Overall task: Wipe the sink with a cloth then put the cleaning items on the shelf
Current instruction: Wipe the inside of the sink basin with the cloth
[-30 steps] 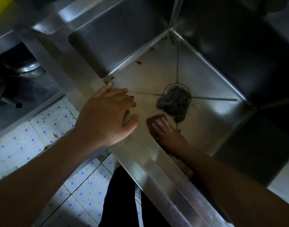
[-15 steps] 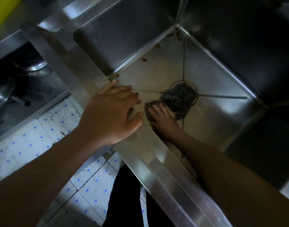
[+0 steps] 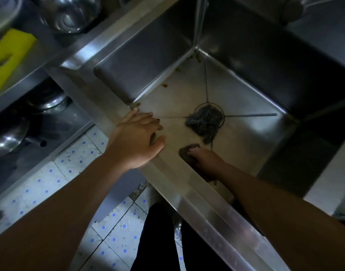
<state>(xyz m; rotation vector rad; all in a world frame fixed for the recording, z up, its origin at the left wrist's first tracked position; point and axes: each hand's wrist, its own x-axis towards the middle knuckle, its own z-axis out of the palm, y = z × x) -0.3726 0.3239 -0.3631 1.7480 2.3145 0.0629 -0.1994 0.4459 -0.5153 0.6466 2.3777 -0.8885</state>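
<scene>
Fingers of the left hand (image 3: 134, 139) lie relaxed over the front rim of a square stainless-steel sink (image 3: 197, 194), at nine o'clock from a grey wire scouring pad (image 3: 203, 122) sitting on the round drain (image 3: 223, 114). At six o'clock from that pad, the right hand (image 3: 204, 161) presses a dark brown cloth (image 3: 187, 151) onto the sink floor with straight fingers.
</scene>
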